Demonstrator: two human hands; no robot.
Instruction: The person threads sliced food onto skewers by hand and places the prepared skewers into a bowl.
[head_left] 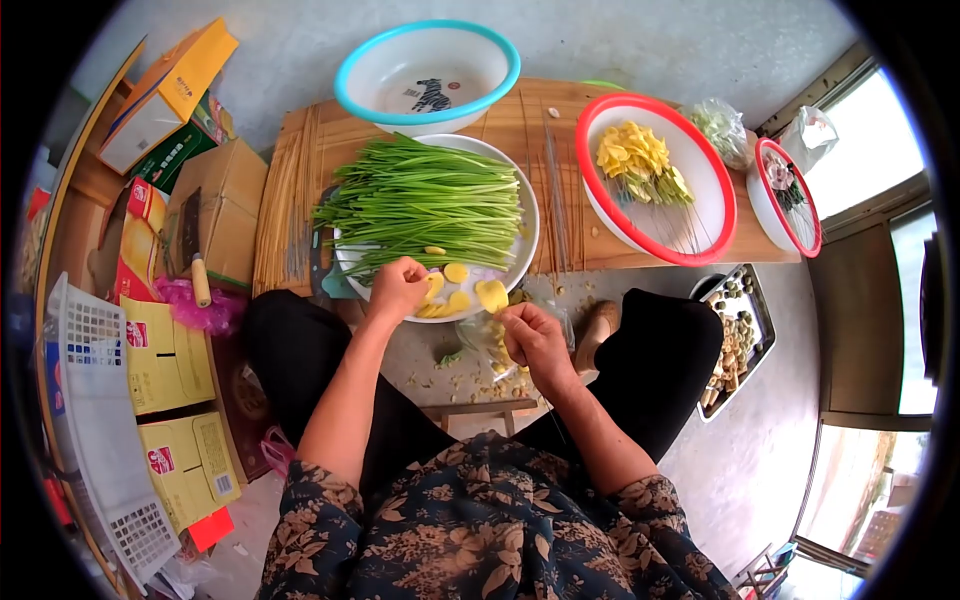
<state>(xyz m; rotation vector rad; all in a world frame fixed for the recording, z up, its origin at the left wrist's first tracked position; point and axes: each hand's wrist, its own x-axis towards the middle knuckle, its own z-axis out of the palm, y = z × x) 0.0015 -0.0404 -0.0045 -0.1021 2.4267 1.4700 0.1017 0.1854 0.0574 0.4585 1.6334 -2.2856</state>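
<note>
By the white plate's [533, 225] near rim, the right hand [537, 342] pinches sliced yellow vegetable [491, 295]; the left hand [399, 290], nearer the loose slices [458, 301], hides its grip.

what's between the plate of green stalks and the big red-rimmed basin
The head view shows thin sticks and small pale bits on the wooden tabletop.

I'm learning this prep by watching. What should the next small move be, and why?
Probably the left hand should pick up a loose yellow slice: several lie close by on the white plate, while the right hand holds a yellow piece.
</note>
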